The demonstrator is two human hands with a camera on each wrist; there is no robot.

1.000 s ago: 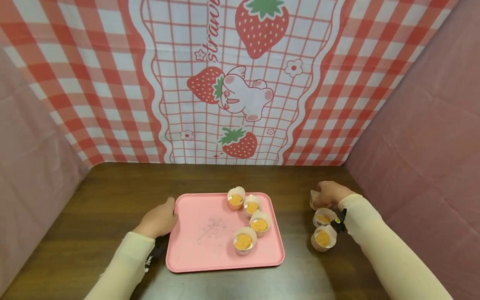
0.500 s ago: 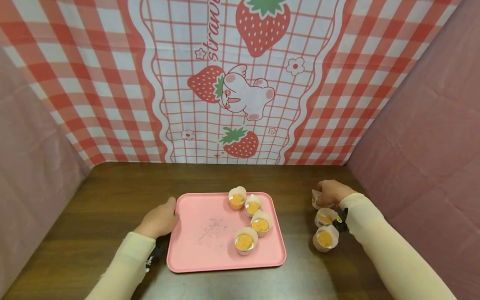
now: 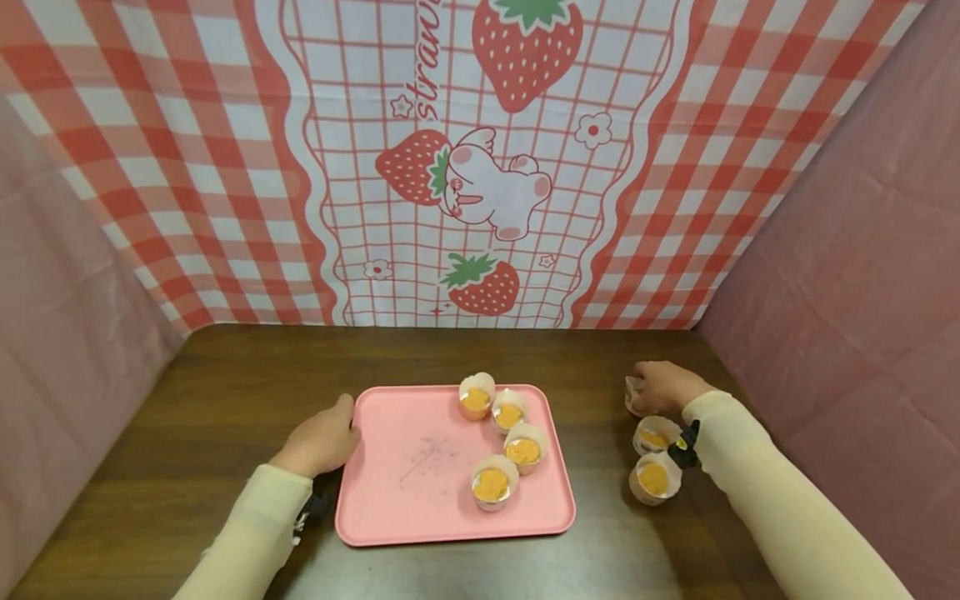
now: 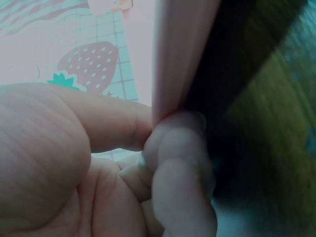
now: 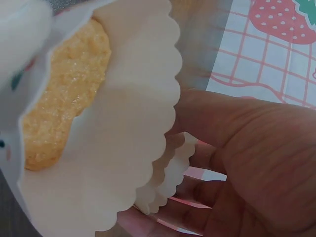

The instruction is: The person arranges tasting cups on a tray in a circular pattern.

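Observation:
My left hand (image 3: 318, 437) grips the left edge of a pink tray (image 3: 390, 518). In the left wrist view, the thumb lies on one side of the tray's rim (image 4: 175, 59) and curled fingers on the other. Off to the right, my right hand (image 3: 669, 387) holds a cupcake (image 3: 632, 395) by its paper cup, mostly covered by the fingers. The right wrist view shows that scalloped cup (image 5: 174, 173) against the fingers, behind a nearer yellow-topped cupcake (image 5: 74, 84). Two more cupcakes, one behind (image 3: 656, 437) and one in front (image 3: 654, 480), stand near the right wrist.
Several cupcakes in paper cups, among them a front one (image 3: 492, 485) and a back one (image 3: 476, 402), stand in a curved row on the tray's right half. A brown wooden table (image 3: 247, 367) runs back to a strawberry-print cloth (image 3: 480, 192); a pink cloth (image 3: 840, 275) hangs at the right.
The head view has shifted slightly, so the tray and cupcakes appear a little further right. Both hands keep their holds, with no clear movement of the tray or cupcakes.

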